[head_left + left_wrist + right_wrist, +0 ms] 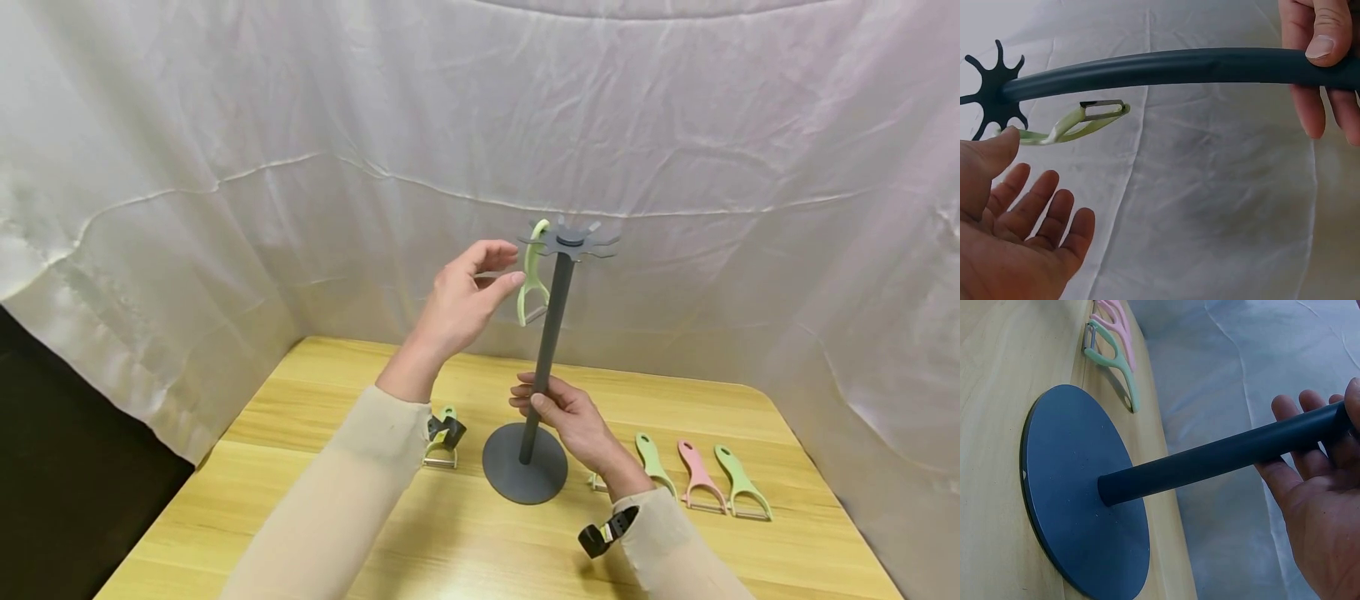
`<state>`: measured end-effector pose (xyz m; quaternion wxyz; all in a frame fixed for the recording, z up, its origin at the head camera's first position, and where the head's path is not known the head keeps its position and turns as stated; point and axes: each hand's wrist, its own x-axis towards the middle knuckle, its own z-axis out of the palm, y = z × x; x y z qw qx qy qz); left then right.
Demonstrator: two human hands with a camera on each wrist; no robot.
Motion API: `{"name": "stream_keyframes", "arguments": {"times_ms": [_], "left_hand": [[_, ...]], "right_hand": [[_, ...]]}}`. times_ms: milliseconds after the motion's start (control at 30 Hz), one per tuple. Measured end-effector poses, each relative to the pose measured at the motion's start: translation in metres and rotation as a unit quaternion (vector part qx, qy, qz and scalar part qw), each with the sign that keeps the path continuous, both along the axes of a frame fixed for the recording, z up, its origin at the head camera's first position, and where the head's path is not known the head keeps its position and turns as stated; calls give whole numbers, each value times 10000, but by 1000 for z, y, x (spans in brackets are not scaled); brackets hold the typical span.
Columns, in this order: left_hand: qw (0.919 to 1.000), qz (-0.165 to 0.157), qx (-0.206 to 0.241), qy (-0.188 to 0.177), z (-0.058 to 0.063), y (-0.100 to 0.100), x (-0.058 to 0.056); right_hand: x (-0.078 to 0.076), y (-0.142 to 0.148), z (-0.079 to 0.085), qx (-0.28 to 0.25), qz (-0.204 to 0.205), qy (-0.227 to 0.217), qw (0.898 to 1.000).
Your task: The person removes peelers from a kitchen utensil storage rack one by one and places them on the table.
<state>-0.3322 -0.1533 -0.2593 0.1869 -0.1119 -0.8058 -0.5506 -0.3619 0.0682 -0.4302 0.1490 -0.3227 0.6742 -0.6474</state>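
A dark grey stand rises from a round base [525, 475] [1079, 500], with a pole [545, 342] [1166, 67] [1222, 456] and a star-shaped hook top [570, 240] [991, 87]. A light green peeler [531, 283] [1079, 122] hangs from one hook. My left hand [498, 271] [1029, 181] is raised beside it, fingers spread and relaxed, with a fingertip just touching the peeler's handle. My right hand [536, 398] [1322, 69] [1329, 444] grips the pole low down, thumb on the near side and fingers behind.
On the wooden table [315, 467], right of the base, lie a green peeler [654, 462] [1113, 362], a pink peeler [697, 475] [1113, 319] and another green peeler [738, 482]. One more green peeler [444, 442] lies left of the base, partly behind my left sleeve. White cloth [675, 125] walls the back and sides.
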Motion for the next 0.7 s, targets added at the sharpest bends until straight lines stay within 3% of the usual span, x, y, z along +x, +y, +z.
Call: {"name": "stream_keyframes", "arguments": {"times_ms": [367,700], "left_hand": [[9981,-527,306,86,-1,7,-13],[9957,-924,-50,2,-4,9,-18]], "right_hand": [[-1,0,-1,-12,32,-7,10000],[-2,0,-1,15,29,-18,10000]]}}
